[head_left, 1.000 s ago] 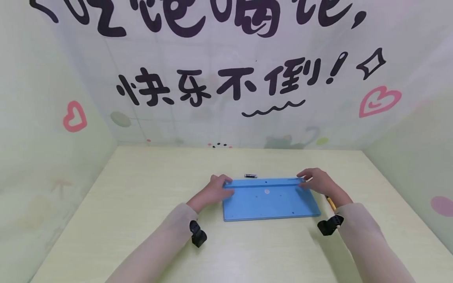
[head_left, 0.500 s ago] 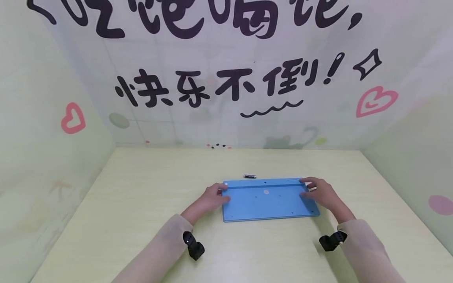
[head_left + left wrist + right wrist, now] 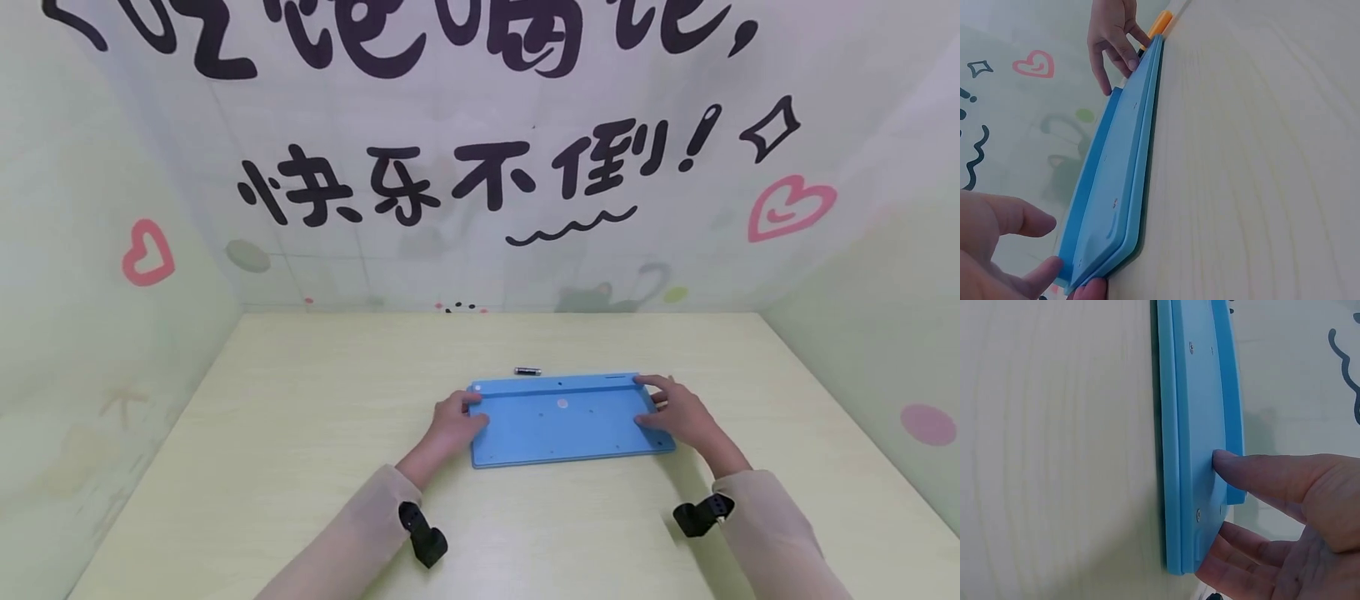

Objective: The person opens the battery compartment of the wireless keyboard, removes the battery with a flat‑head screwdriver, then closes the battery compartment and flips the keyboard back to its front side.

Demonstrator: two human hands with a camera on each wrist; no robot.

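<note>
A blue keyboard (image 3: 570,433) lies face down on the table, its underside showing small screws, a round pale sticker and a raised ridge along the far edge. My left hand (image 3: 453,425) holds its left end; in the left wrist view one fingertip (image 3: 1092,289) sits at the near corner's edge. Around the right end, my right hand (image 3: 686,415) has its thumb (image 3: 1254,472) on the underside and the other fingers at the end's edge. The keys are hidden beneath.
A small dark battery (image 3: 527,372) lies just behind the ridge. Beyond the keyboard's right end, an orange-handled tool (image 3: 1160,24) shows partly in the left wrist view. A printed cloth wall (image 3: 450,267) stands behind the wooden table (image 3: 337,358).
Both hands have slid from the keyboard's far corners a little toward me along its ends. The right hand now covers the orange-handled tool in the head view. The keyboard stays in nearly the same place.
</note>
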